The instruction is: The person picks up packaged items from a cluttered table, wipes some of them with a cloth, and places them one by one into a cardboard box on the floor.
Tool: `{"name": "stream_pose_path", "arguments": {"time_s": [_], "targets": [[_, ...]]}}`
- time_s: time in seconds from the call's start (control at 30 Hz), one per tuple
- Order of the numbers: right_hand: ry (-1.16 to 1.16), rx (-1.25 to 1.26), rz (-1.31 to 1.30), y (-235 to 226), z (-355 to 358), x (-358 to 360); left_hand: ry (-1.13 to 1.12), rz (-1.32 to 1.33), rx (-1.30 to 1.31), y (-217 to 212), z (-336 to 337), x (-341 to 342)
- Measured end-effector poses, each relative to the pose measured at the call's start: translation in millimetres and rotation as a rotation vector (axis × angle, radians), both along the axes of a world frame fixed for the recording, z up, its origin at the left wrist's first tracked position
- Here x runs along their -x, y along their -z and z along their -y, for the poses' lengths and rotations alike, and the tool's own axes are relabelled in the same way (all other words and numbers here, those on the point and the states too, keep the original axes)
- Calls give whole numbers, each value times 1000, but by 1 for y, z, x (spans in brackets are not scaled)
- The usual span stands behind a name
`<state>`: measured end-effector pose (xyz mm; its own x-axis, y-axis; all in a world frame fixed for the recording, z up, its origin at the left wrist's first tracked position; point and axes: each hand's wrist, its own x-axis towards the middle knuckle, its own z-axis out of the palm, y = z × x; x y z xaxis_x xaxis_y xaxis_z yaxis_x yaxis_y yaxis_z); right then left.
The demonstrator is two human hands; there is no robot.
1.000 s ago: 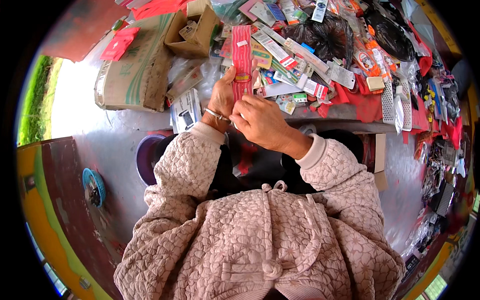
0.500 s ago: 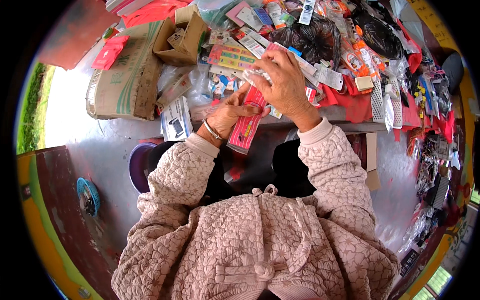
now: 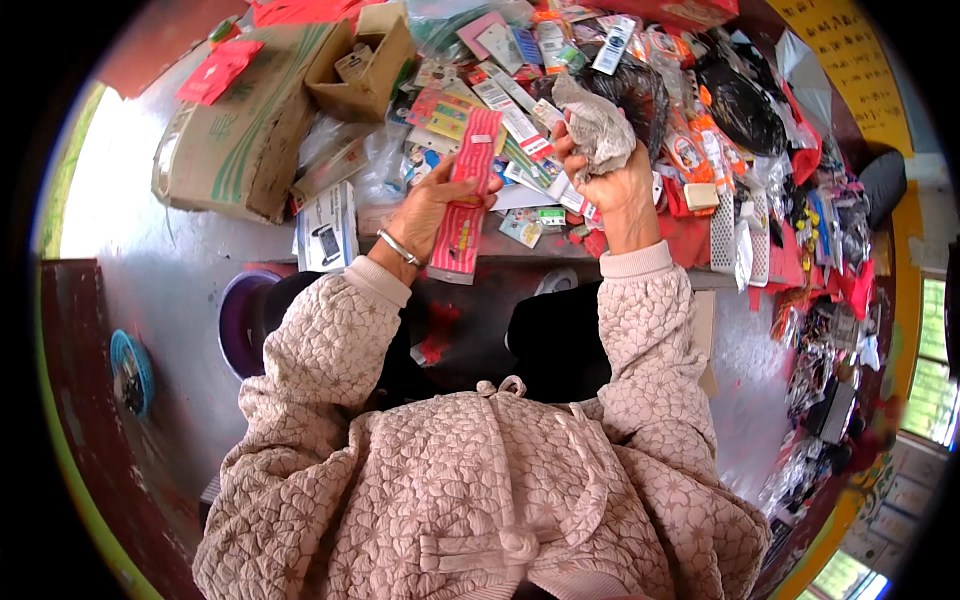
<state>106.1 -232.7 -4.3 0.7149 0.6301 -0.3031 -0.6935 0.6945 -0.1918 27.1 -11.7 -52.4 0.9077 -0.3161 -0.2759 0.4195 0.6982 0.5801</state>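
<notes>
Entry, stall table, seen from above the head: we recorded the left hand (image 3: pixel 432 205) closed around a long red card of small packeted goods (image 3: pixel 466 190), fingers wrapped behind it and thumb across its front edge, the card standing nearly upright over the near edge of the table (image 3: pixel 640 262) and reaching down past the wrist with its metal bangle (image 3: pixel 401 247). A second before, both hands had met on this same card, low and close to the chest; half a second before, the right hand had gone forward over the heap while the left kept the card tilted. By this moment the hands had parted: the right hand (image 3: pixel 612 180) was raised well apart from the card, fingers clenched tight on a crumpled grey plastic bag (image 3: pixel 597 125) lifted clear of the goods. We judged that the work had passed from handling the card alone to bringing a bag to it, though the bag's mouth was not seen open. Also noted: a litter of coloured packets (image 3: pixel 480 95) across the table, black bags (image 3: pixel 740 100) at the far right, a small open carton (image 3: pixel 365 60), a large flattened cardboard box (image 3: pixel 235 130) to the left, and a purple stool (image 3: pixel 240 320) below.
</notes>
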Motion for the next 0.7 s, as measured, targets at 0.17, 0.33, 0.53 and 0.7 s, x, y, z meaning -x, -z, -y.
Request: {"name": "stream_pose_path", "arguments": {"time_s": [0.17,0.33,0.53,0.7], "targets": [[-100,139,161,16,-26,19,-107,74,-103,-10,4,1],[-127,377,312,13,-48,30,-118,225,-225,-14,4,3],[-67,850,777,-4,-58,43,-183,187,-128,-10,2,-1],[138,947,551,-12,-29,26,-230,72,-144,-11,-6,-7]]}}
